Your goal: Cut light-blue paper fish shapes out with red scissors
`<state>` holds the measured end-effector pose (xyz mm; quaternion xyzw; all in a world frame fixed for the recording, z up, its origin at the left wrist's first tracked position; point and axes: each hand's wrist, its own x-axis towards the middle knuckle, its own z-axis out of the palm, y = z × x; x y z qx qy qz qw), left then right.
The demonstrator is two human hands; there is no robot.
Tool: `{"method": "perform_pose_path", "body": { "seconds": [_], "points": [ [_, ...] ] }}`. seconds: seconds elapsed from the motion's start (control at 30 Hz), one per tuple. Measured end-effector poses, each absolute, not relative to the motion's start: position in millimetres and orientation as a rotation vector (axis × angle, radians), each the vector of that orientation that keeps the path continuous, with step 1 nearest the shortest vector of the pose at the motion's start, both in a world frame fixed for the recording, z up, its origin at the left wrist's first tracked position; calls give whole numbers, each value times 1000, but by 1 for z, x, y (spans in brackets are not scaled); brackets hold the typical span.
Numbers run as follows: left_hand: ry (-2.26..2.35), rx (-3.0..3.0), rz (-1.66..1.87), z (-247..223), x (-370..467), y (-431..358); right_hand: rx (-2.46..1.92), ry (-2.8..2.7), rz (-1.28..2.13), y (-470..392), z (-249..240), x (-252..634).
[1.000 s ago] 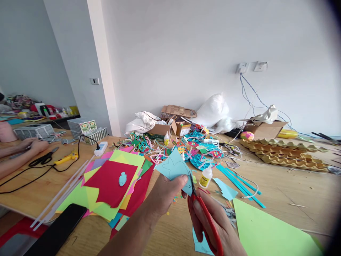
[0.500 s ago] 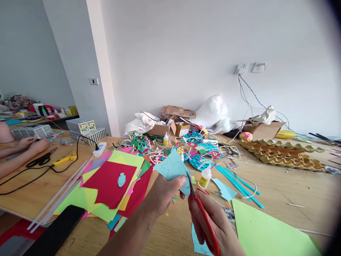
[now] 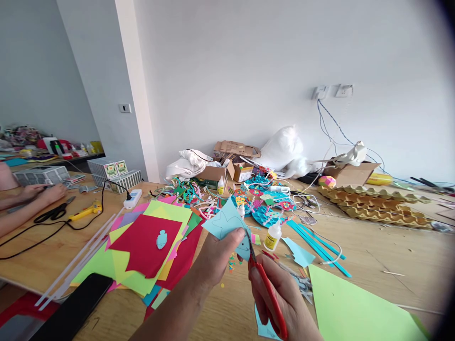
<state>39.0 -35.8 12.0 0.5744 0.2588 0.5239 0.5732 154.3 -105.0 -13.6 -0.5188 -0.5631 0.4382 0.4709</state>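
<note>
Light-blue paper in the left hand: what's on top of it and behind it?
The thumb of the left hand lies on the light-blue paper, over part of its drawing; any lines beneath the thumb are covered. Whatever is directly behind the paper cannot be seen.

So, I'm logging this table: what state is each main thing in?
Blue paper: partly cut
Red scissors: blades at blue paper
Left hand: pinching blue paper
Right hand: gripping red scissors
Near glue bottle: upright
Glue gun: lying down
Egg trays: stacked
Colored sheets: piled

Left hand [image 3: 221,253] hides part of blue paper [image 3: 224,219]. Phone [image 3: 74,308], green sheet [image 3: 362,308] cut off at bottom; co-worker's forearms [image 3: 26,210] cut by left edge.
</note>
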Motion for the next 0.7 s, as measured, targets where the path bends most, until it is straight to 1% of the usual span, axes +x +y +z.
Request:
{"method": "perform_pose_path", "body": {
  "seconds": [0.13,0.5,0.7],
  "points": [
    [536,1320,1200,7,42,-35,-1275,-1405,1057,-102,-19,158],
    [578,1323,1184,6,40,-34,-1300,-1337,1067,-105,-18,156],
    [574,1342,1195,7,38,-32,-1299,-1377,1009,-102,-23,160]
  ]
}}
